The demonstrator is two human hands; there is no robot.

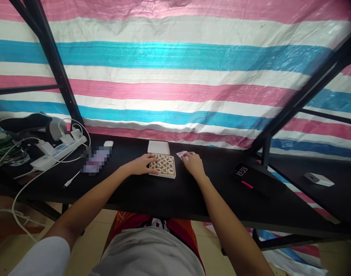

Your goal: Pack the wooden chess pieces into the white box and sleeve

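A small white box (163, 176) of round xiangqi pieces (164, 165) lies on the black desk, its pieces in rows with dark characters. Its white lid (158, 147) rests flat just behind it. At the box's left side is my left hand (143, 165), thumb and fingers apart, their tips over the left-hand pieces. Whether it presses on them I cannot tell. To the right of the box, my right hand (194, 163) pinches a small white card with pink print (181, 154); the fingers cover part of it.
On the left stand a power strip (58, 153) with white chargers and cables, a blurred phone (96, 161), a white earbud case (108, 143) and a plastic bottle (8, 149). On the right lies a dark phone (241, 171) near a pink stick (247, 184). Black metal posts (264, 149) flank the desk.
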